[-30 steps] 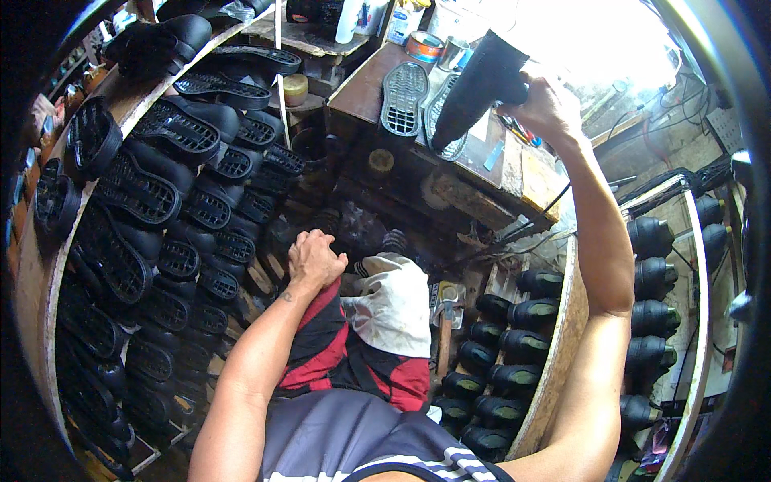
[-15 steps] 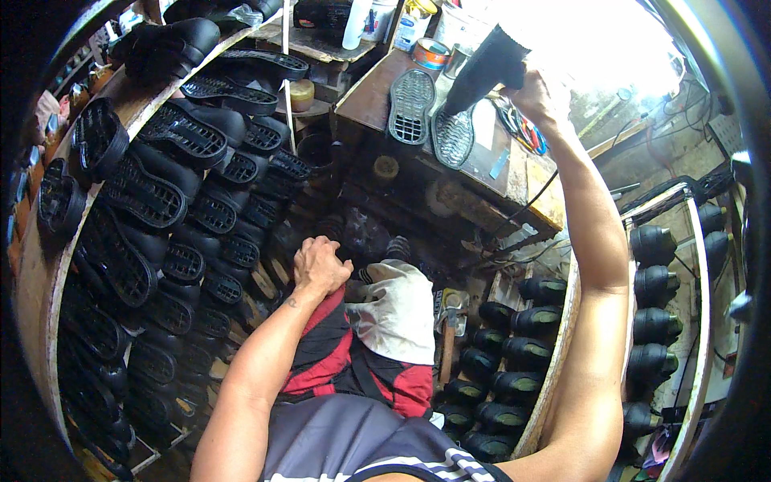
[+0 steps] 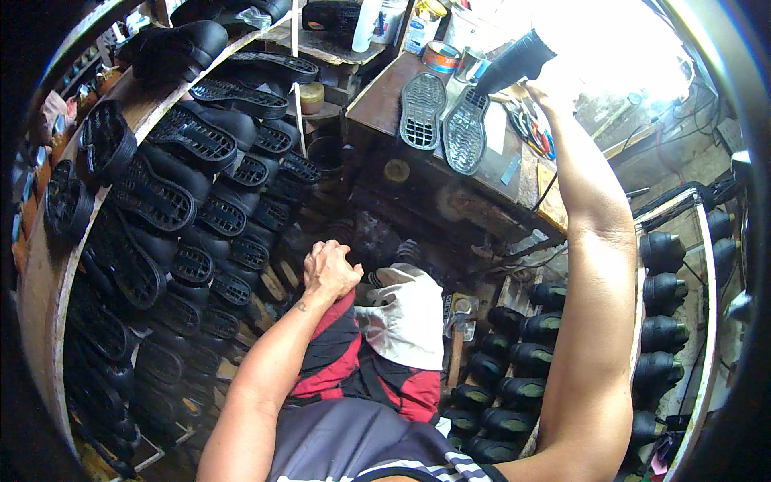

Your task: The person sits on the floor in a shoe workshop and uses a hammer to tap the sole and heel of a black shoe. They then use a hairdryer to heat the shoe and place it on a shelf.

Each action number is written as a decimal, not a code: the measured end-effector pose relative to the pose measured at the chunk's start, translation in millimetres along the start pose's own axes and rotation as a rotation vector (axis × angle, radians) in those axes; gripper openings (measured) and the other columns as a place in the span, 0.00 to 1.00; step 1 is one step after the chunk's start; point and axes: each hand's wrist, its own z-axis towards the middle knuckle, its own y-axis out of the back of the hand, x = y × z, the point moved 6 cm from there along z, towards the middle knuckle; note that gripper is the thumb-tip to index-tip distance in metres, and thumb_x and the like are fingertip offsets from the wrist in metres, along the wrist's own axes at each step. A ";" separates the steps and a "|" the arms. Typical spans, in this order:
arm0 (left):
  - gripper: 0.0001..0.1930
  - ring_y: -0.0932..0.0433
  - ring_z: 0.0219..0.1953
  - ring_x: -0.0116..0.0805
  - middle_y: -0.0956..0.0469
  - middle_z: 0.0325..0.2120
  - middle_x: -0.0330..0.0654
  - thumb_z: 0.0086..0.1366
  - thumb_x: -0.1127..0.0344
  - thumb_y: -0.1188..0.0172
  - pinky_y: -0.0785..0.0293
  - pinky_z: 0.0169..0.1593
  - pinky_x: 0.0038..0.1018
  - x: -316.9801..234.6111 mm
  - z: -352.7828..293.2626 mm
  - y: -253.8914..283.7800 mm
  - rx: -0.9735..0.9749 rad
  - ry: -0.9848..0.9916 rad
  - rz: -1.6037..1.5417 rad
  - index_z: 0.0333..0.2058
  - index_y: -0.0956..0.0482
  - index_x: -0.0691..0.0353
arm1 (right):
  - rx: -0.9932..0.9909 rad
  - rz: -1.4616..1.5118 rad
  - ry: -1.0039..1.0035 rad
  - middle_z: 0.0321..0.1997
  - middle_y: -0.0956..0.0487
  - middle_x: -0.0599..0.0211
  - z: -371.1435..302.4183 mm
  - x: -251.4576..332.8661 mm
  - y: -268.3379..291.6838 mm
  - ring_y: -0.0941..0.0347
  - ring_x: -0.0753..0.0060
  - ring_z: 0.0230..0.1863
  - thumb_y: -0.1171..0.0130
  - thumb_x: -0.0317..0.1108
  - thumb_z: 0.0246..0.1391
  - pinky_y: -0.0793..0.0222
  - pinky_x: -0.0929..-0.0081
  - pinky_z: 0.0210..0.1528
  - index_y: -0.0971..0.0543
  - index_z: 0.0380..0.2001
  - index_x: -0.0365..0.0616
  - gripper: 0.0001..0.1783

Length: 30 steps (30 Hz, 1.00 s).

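My right hand is raised over the far right of the bench, against the glare. It is closed on a black shoe-shaped piece, held slanting with its narrow end toward the bench. Bright light washes out part of the fingers. Below that narrow end lies a black shoe sole, tread lines showing, and left of it a second sole with an open grid at its near end. My left hand rests on my left knee with nothing seen in it, its fingers loosely bent and their tips hidden.
A wooden bench carries an orange-banded tin, a metal can and several tools. Racks of black soles crowd the left. At the right stand rows of black shoes. A white cloth covers my right knee.
The black shoe-shaped piece has turned in my right hand and lifted clear of the sole below it. My left hand stays on the knee. The whole view has shifted slightly.
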 end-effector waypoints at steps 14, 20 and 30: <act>0.27 0.25 0.64 0.49 0.18 0.57 0.45 0.59 0.48 0.29 0.28 0.69 0.45 3.3 1.0 -4.1 -0.006 -0.008 -0.011 0.52 0.11 0.58 | -0.041 -0.038 -0.006 0.47 0.15 0.43 -3.8 -2.6 1.4 0.14 0.45 0.49 0.24 0.60 0.51 0.18 0.53 0.52 0.19 0.51 0.29 0.42; 0.27 0.26 0.66 0.47 0.19 0.58 0.42 0.59 0.45 0.28 0.29 0.69 0.46 4.1 2.7 -7.5 0.011 0.004 0.022 0.53 0.11 0.55 | -0.032 -0.050 -0.008 0.47 0.15 0.42 -5.3 -4.3 3.1 0.13 0.45 0.49 0.24 0.61 0.51 0.17 0.53 0.52 0.20 0.51 0.27 0.43; 0.27 0.24 0.64 0.49 0.18 0.57 0.44 0.59 0.46 0.28 0.27 0.68 0.45 0.9 1.5 -2.4 0.002 -0.006 0.028 0.52 0.11 0.56 | -0.049 -0.013 -0.011 0.46 0.15 0.40 -6.5 -9.9 0.9 0.13 0.44 0.48 0.24 0.59 0.51 0.17 0.53 0.51 0.20 0.51 0.26 0.43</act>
